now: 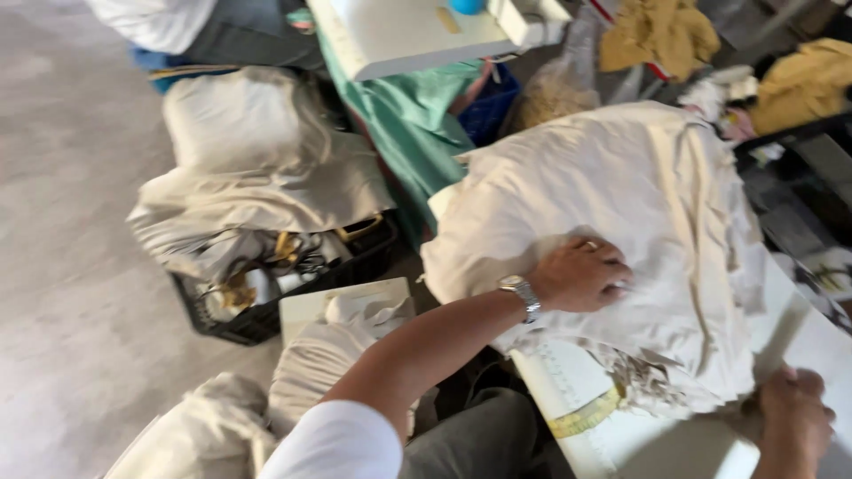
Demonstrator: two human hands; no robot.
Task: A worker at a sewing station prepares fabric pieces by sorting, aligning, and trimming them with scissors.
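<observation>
A thick stack of cream cloth pieces (621, 204) lies on a white worktable (639, 443). My left hand (581, 275), with a ring and a silver wristwatch, rests flat on the front of the stack, fingers pressed into the cloth. My right hand (794, 417) sits at the stack's lower right corner, fingers curled on the cloth's frayed edge. A yellow measuring tape (586, 417) lies on the table below the stack.
A black crate (266, 310) heaped with cream cloth (257, 168) stands on the concrete floor at left. More cream bundles (319, 364) lie near my knee. A white sewing table (399, 35) with green cloth (408, 115) stands behind. Mustard fabric (657, 31) is piled top right.
</observation>
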